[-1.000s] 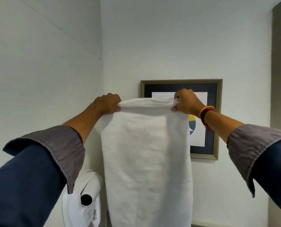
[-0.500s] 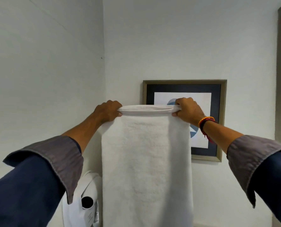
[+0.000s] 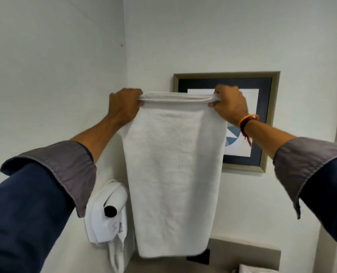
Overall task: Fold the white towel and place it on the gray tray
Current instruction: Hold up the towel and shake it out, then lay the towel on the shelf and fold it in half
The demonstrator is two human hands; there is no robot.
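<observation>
The white towel (image 3: 173,170) hangs straight down in front of me, doubled over, its layered top edge stretched level between my hands. My left hand (image 3: 124,106) grips the top left corner. My right hand (image 3: 229,104), with a red and yellow wristband, grips the top right corner. The towel's bottom edge hangs free just above a grey ledge. No gray tray shows in this view.
A framed picture (image 3: 266,123) hangs on the wall behind the towel. A white wall-mounted hair dryer (image 3: 106,213) sits low on the left wall beside the towel. A grey ledge (image 3: 248,253) with a black socket runs below, and something white (image 3: 256,269) lies at the bottom right.
The view has tilted downward, so the towel's bottom edge, the ledge and the dryer now show. Both hands still hold the top corners, the top edge pulled a little tauter.
</observation>
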